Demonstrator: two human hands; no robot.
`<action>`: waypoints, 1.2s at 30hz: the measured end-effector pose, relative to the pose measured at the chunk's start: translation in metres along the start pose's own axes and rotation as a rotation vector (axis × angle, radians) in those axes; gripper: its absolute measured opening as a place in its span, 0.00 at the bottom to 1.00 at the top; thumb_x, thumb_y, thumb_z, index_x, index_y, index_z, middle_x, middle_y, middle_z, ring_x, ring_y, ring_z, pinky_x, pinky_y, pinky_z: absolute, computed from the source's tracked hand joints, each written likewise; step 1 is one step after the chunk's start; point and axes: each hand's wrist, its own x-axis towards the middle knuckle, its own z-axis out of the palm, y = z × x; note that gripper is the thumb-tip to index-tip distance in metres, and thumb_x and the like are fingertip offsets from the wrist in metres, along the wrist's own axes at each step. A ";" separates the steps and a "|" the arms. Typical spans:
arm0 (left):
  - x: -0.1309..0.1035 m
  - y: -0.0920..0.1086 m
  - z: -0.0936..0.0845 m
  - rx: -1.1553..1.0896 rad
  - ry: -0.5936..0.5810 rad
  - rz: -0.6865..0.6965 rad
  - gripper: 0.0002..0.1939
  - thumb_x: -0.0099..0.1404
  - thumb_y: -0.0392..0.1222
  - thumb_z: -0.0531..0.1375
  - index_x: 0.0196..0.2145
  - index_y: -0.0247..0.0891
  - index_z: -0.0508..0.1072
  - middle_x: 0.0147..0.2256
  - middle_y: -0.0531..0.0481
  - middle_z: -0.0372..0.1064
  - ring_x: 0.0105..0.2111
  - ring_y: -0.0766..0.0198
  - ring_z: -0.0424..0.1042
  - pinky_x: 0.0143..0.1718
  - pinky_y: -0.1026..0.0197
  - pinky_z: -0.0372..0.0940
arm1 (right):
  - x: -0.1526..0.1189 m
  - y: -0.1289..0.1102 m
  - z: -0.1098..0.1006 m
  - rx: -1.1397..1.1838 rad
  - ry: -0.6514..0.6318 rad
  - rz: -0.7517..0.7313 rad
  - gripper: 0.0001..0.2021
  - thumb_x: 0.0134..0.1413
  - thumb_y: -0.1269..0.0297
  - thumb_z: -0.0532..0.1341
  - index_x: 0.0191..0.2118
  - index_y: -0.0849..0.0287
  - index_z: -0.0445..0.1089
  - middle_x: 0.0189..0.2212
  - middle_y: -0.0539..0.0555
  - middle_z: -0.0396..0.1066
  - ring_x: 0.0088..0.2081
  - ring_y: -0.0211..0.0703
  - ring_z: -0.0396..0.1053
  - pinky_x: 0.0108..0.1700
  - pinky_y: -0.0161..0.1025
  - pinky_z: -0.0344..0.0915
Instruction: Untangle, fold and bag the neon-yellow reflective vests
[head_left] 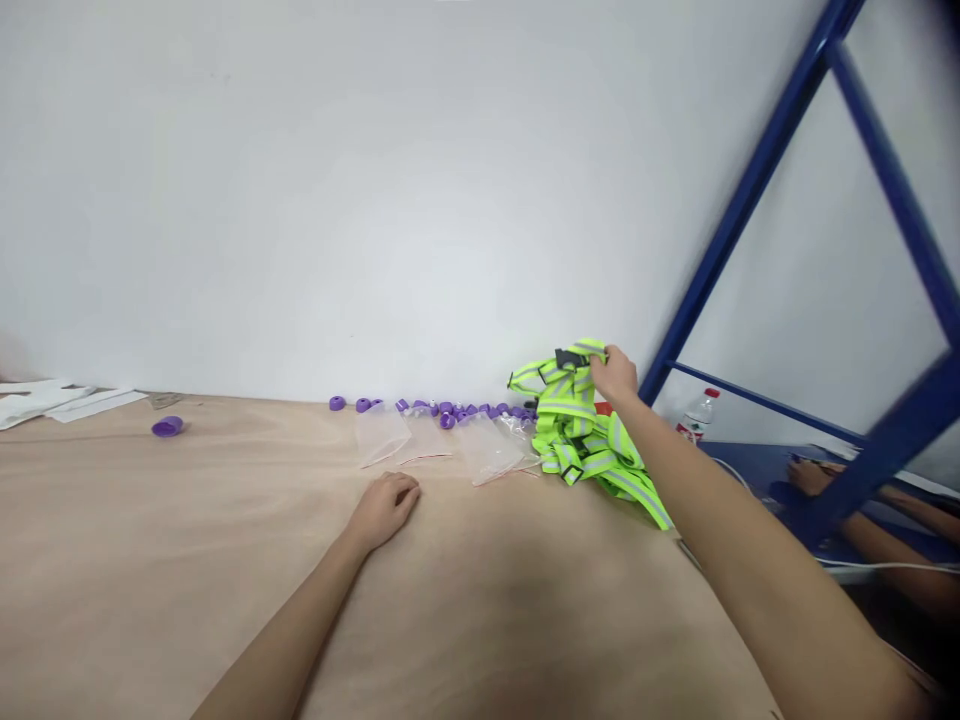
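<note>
- Firstly, where are the straps found, and how are they held?
- The yellow-green straps (pixel 566 408) are found heaped on the right of the covered table (pixel 187 580), towards the far edge. An upper part is pinched up by the right hand (pixel 616 376), just beside a black buckle (pixel 571 358); the fingertips are partly hidden, so the exact hold cannot be told.
- And the left hand?
- The left hand (pixel 384 508) is rested on the cover, nearer than the clear bags (pixel 487 447), with fingers loosely bent. Nothing is seen held by it, though its underside is not shown.
- What is noted nearby?
- Purple pieces (pixel 446 420) are strewn along the far edge, partly behind the bags. A bottle (pixel 699 415) is seen to the right of the straps, near a blue frame (pixel 709 255).
- How is the lifting of the straps best done?
- In this judgement, webbing should be gripped firmly beside the buckle and raised slowly, since the lower loops appear tangled and could be snagged. Loops should be freed singly rather than tugged. The bags touching or close to the heap could be dragged; they might be steadied by the left hand.
</note>
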 end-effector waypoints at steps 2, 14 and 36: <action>-0.001 0.002 -0.001 -0.011 0.006 0.004 0.18 0.69 0.49 0.51 0.32 0.43 0.78 0.40 0.44 0.79 0.44 0.49 0.74 0.51 0.49 0.64 | 0.014 -0.020 -0.036 0.074 0.092 -0.042 0.14 0.62 0.63 0.55 0.50 0.61 0.70 0.48 0.66 0.73 0.51 0.58 0.68 0.53 0.50 0.63; -0.008 0.106 -0.033 -0.353 0.261 0.027 0.26 0.74 0.54 0.45 0.65 0.45 0.54 0.56 0.43 0.71 0.52 0.56 0.73 0.52 0.52 0.67 | -0.073 -0.101 -0.152 0.555 -0.295 -0.316 0.15 0.54 0.51 0.63 0.29 0.59 0.69 0.21 0.49 0.66 0.25 0.40 0.64 0.27 0.35 0.60; -0.025 0.238 -0.128 0.017 0.346 0.175 0.16 0.69 0.50 0.52 0.33 0.40 0.74 0.19 0.56 0.65 0.20 0.65 0.61 0.25 0.63 0.54 | -0.201 -0.037 -0.123 0.853 -0.986 -0.183 0.16 0.40 0.53 0.67 0.32 0.58 0.70 0.19 0.46 0.64 0.21 0.35 0.60 0.24 0.34 0.59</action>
